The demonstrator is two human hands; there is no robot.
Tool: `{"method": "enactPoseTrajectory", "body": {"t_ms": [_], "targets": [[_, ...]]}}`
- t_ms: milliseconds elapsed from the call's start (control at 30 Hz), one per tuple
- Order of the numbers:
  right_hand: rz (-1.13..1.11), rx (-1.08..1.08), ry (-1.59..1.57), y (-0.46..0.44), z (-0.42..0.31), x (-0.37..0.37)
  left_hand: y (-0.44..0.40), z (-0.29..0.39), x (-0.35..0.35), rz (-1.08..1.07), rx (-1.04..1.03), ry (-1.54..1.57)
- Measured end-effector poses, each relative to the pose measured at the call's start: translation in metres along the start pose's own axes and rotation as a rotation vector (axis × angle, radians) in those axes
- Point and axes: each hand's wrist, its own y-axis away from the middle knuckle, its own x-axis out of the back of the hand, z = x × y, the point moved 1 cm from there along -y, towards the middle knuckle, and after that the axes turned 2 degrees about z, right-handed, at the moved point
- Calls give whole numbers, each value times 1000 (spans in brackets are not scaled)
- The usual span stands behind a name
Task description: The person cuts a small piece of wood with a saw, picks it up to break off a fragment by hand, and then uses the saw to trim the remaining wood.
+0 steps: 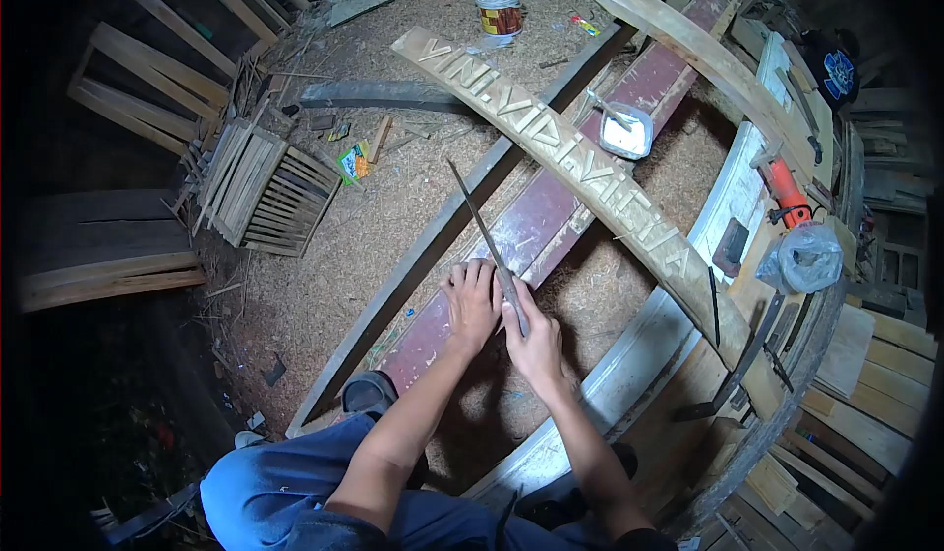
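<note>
My right hand is closed around the handle of a long, thin, tapered tool that looks like a file. Its tip points up and to the left, across the dark red plank. Close beside it, my left hand rests over the plank with its fingers bent and together near the handle. Whatever lies under those fingers is hidden. Beyond both hands, a curved wooden board with raised letters lies across the plank.
A tub of white paste with a stick in it stands behind the lettered board. An orange power tool and a plastic bag lie right. A slatted wooden frame and a paint can sit on the shavings-covered floor.
</note>
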Motion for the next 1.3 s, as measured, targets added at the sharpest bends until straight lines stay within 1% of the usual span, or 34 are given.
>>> {"method": "enactPoseTrajectory", "body": {"t_ms": [33,100,133,267,300,400,467,533,600,633,733,767,800,867,900,933,1033,1067,1133,1167,1267,1300], "targets": [[3,-4,-1,4,1,4,0,1,1,9,-9,-25],[2,77,-45,16,4,23,-3,1,0,23,-11,-43],[13,82,-67,28,6,28,-2,1,-1,9,-2,-34],[-6,39,-61,7,-2,13,-2,0,-1,6,-15,-43],[15,73,-110,-3,-2,7,3,0,0,-1,-20,-45],[-17,38,-97,13,2,20,-2,0,0,4,-4,-8],[22,81,-33,39,4,30,-2,2,0,9,-8,2],[21,85,-53,26,-1,26,-2,-1,-1,-7,2,0],[10,69,-106,7,-3,13,1,-1,-2,-1,-10,-14],[-37,-44,11,1,-4,4,0,-2,-1,5,-25,-25],[-15,-12,-2,16,-6,12,-1,-2,1,-13,-14,-41],[-4,34,-29,29,0,22,-3,0,0,-18,-7,-52],[4,83,-57,31,0,27,-3,0,0,-3,-4,-44],[17,93,-69,20,-1,22,-6,-3,-2,24,-6,-47],[36,88,-73,19,-3,22,-2,-1,-5,38,-12,-39],[45,69,-116,9,-7,13,0,-3,-5,-5,-7,-78],[-22,-62,-63,-4,-14,6,0,-4,-4,-18,8,-99],[-14,-34,-122,-5,-14,11,-2,-4,-6,-9,9,-99],[24,25,-243,-1,-13,19,-4,-2,-7,90,-18,-96],[96,78,-261,4,-7,18,-4,-3,-9,95,-15,-88],[211,61,-388,1,-26,19,-5,-1,-6,124,-15,-48],[209,71,-372,-5,-30,16,-1,-3,-5,134,-9,-34]]}}
